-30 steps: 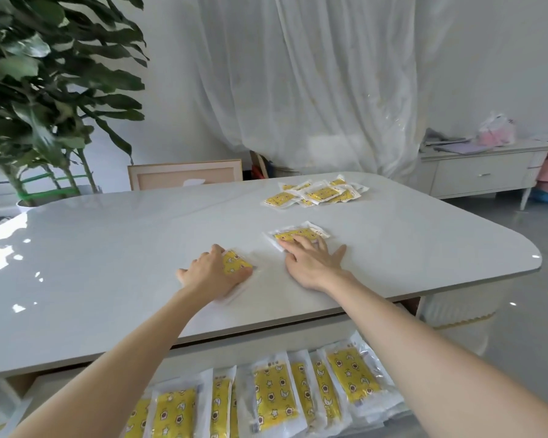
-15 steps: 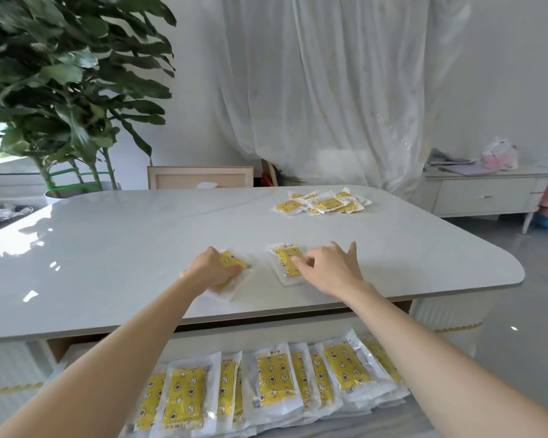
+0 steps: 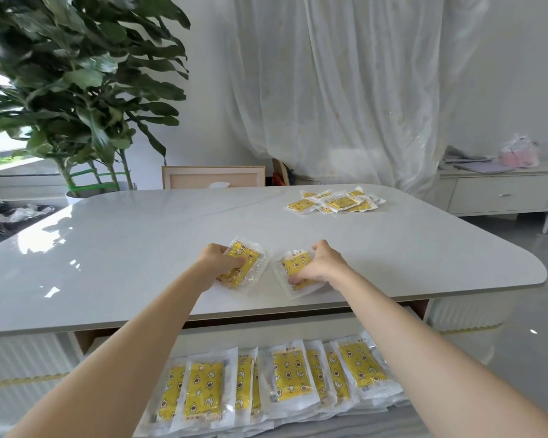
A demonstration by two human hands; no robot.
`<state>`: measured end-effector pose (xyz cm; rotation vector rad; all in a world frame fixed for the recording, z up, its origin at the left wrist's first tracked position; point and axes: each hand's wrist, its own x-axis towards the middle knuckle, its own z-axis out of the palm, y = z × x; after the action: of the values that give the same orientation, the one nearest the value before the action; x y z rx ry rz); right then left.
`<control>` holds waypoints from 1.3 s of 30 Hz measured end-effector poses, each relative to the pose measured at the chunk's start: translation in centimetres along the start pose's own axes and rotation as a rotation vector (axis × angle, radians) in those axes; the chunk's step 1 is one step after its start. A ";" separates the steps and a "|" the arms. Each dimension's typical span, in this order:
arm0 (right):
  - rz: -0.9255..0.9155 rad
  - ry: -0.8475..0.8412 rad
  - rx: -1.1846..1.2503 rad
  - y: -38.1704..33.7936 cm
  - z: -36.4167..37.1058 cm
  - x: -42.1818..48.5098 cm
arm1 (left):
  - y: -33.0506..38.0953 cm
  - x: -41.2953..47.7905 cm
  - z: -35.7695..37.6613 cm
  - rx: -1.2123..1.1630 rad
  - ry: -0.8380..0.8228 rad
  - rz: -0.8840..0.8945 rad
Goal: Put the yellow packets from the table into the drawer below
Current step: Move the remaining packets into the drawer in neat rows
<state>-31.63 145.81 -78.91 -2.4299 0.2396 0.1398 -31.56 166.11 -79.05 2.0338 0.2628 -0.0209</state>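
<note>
Near the front edge of the table (image 3: 140, 248), the left hand (image 3: 217, 265) grasps one yellow packet (image 3: 246, 258) and the right hand (image 3: 321, 263) grasps a second packet (image 3: 293, 267), with the remaining pile (image 3: 334, 202) at 1 o'clock and the packet-lined open drawer (image 3: 234, 335) at 6 o'clock.

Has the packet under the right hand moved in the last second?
Yes. The packet under the right hand has slid toward the table's near edge, farther from the far pile, and turned lengthwise.
</note>
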 end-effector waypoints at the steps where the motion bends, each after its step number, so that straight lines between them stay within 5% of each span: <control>1: -0.010 -0.010 0.033 0.1 0.1 -0.1 | 0.0 -0.2 -0.1 0.010 -0.020 -0.014; 10: -0.093 -0.067 0.127 1.4 -1.0 -3.5 | 0.4 -2.5 0.3 0.295 -0.156 -0.085; 16: 0.036 -0.365 0.265 3.1 -3.5 -6.5 | 1.7 -5.6 -0.2 0.324 -0.363 -0.130; 23: 0.109 -0.633 0.072 6.2 -4.7 -8.9 | 1.1 -9.4 1.4 0.410 -0.528 -0.090; 28: 0.195 -0.583 -0.008 8.6 -4.4 -9.7 | -0.2 -10.6 3.4 0.535 -0.570 -0.099; 39: 0.334 -0.311 0.369 11.8 -0.5 -7.7 | -4.8 -8.4 7.4 0.317 -0.381 -0.235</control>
<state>-41.58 137.66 -84.64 -1.9542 0.4819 0.5649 -39.95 160.20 -85.64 2.2480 0.2674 -0.6240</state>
